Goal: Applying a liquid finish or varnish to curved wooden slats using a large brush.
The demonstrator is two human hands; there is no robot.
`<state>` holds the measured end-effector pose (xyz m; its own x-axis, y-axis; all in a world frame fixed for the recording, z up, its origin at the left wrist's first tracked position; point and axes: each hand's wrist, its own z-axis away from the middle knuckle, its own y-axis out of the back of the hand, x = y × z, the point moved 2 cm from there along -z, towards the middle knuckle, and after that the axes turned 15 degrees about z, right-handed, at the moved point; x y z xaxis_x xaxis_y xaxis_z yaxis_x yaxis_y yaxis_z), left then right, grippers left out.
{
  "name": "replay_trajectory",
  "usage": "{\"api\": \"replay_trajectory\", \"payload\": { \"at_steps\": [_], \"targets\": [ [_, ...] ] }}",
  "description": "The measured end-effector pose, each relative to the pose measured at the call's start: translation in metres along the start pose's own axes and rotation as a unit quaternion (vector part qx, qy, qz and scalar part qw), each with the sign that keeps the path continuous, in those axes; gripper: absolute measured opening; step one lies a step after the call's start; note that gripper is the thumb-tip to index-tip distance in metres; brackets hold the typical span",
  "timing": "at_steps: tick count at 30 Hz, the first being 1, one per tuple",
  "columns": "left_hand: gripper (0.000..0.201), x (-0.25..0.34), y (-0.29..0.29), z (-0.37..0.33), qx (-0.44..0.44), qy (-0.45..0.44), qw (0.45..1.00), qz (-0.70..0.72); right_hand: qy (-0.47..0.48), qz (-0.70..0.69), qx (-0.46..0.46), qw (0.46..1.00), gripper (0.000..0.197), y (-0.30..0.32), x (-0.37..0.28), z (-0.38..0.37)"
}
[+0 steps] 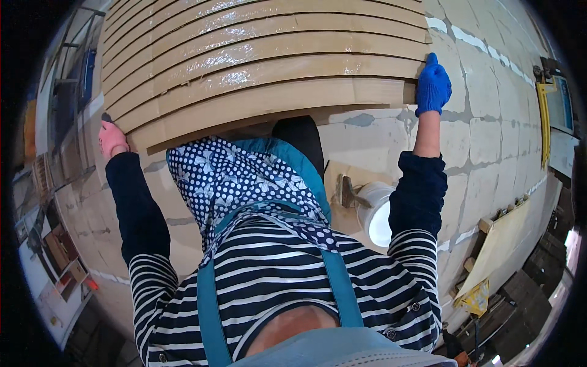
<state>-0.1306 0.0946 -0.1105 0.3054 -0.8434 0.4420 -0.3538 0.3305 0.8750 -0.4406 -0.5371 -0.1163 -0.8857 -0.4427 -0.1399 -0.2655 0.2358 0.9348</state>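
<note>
A pale block-patterned floor with grey joints spreads beneath a person at work, seen from above. Across the top of the view, directly in front of the person, lies a broad spread of tan cardboard sheets, overlapped in steps so that only a band of each shows, with glossy streaks across several of the bands. The person wears a navy-and-white striped top crossed by teal straps, and over it a dark blue apron patterned with white dots and bows. Below the sheets, to the right of the apron, a white bucket stands near a tan board. The right hand, gloved in blue, is closed on the right edge of the sheets, its thumb extended along the side. The left hand, in a pink glove with dark tips, is at the opposite edge; how far its fingers close cannot be told. Just left of the bucket is a brush.
</note>
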Motion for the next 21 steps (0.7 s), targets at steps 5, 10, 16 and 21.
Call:
{"api": "replay_trajectory", "payload": {
  "at_steps": [5,10,16,21],
  "targets": [
    [0.057,-0.013,0.004,0.001,-0.013,-0.005,0.998,0.06,-0.023,-0.041,-0.01,0.999,0.053,-0.002,0.004,0.002],
    [0.054,-0.028,-0.008,-0.004,-0.009,-0.014,0.966,0.256,-0.008,-0.058,-0.002,0.998,0.05,-0.018,0.027,-0.012],
    [0.051,-0.047,-0.017,-0.008,-0.009,-0.027,0.91,0.415,0.05,-0.068,0.049,0.995,0.05,-0.014,0.023,-0.002],
    [0.047,-0.048,-0.014,-0.004,0.036,-0.049,0.927,0.371,-0.031,-0.082,0.007,0.996,0.049,0.002,0.009,0.012]
  ]
}}
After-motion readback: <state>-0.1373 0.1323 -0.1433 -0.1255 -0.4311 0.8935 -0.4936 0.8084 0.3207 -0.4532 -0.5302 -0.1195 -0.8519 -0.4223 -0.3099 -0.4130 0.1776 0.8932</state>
